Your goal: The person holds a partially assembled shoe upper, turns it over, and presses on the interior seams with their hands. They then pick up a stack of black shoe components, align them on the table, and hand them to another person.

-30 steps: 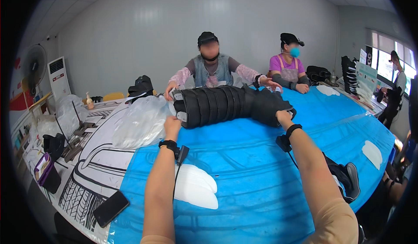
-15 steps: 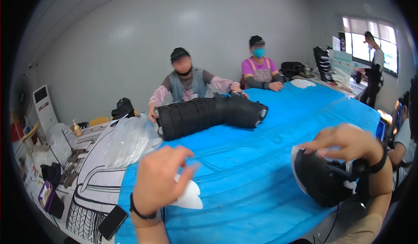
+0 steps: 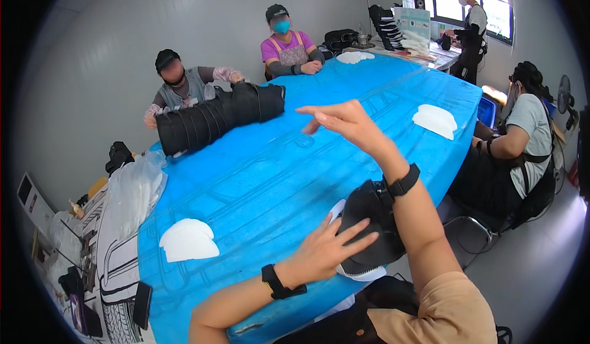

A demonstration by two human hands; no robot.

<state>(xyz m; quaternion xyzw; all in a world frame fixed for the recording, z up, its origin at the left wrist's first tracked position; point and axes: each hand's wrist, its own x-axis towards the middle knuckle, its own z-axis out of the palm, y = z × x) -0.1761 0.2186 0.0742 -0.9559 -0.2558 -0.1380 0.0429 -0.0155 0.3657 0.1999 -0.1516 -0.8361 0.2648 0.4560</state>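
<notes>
A black cap (image 3: 369, 224) lies at the near edge of the blue-covered table, with white curved sheets (image 3: 362, 273) showing around its rim. My left hand (image 3: 332, 246) rests on the cap, fingers spread across its side. My right hand (image 3: 344, 121) is raised over the table beyond the cap, fingers stretched out and holding nothing that I can see. Its forearm passes across the right side of the cap. Left of my left hand sits a pile of white curved pieces (image 3: 188, 241). Another white pile (image 3: 435, 120) is at the table's right side.
Across the blue table (image 3: 258, 172), a person handles a long stack of black caps (image 3: 215, 117). Another person (image 3: 289, 46) sits beside them with hands together; a seated person (image 3: 516, 135) is at right. Clear plastic bags (image 3: 135, 190) and a phone (image 3: 142, 304) lie at left.
The view has turned rightward. My left hand has come across to the cap. My right hand has left the cap and reached up over the table. The far person's cap stack is tilted more.
</notes>
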